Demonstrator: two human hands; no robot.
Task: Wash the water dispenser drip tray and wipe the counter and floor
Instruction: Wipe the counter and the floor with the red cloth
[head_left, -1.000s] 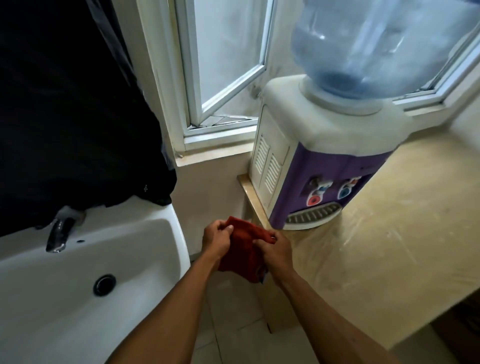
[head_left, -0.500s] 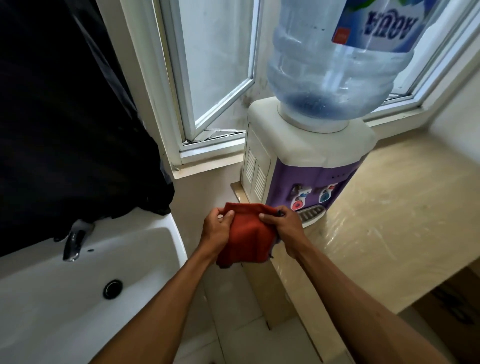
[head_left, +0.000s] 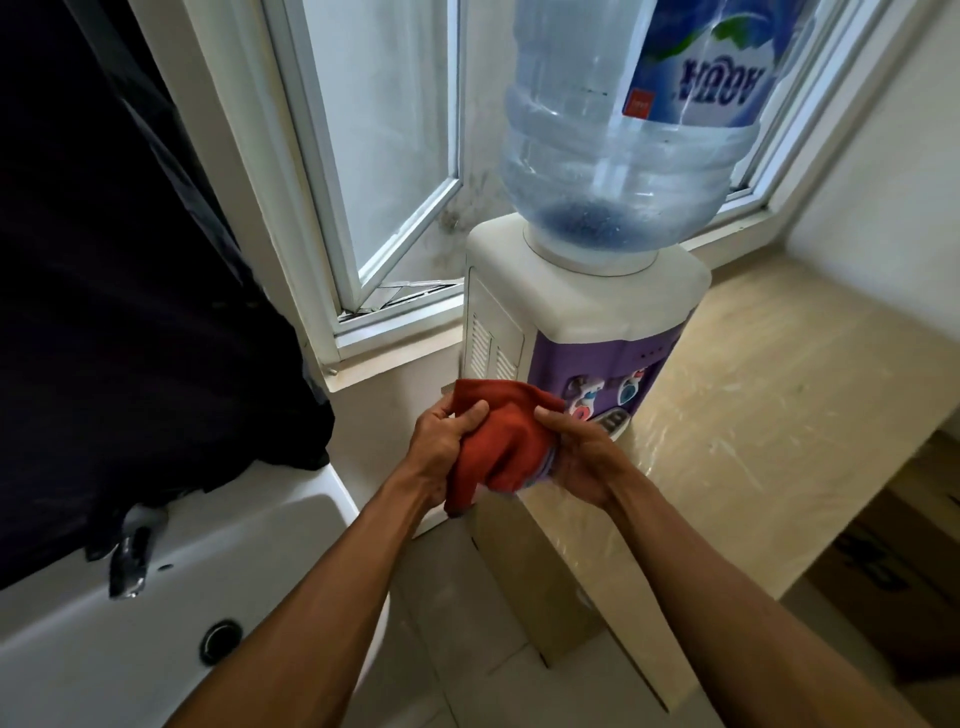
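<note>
A person's left hand (head_left: 441, 441) and right hand (head_left: 584, 457) pinch a soft red cloth (head_left: 501, 436), likely light, best bunched by its edges, beside the worktop (head_left: 753, 415).

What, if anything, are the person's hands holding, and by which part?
A crumpled red-orange fabric cloth, held by two hands. The left hand grips its upper left edge, thumb on top. The right hand holds its right side, thumb on top.

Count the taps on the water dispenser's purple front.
2. A red-marked plastic tap sits just past the red cloth; a blue-marked plastic tap is to its right. The cloth covers the lower left of the purple front panel, so another could be hidden.
</note>
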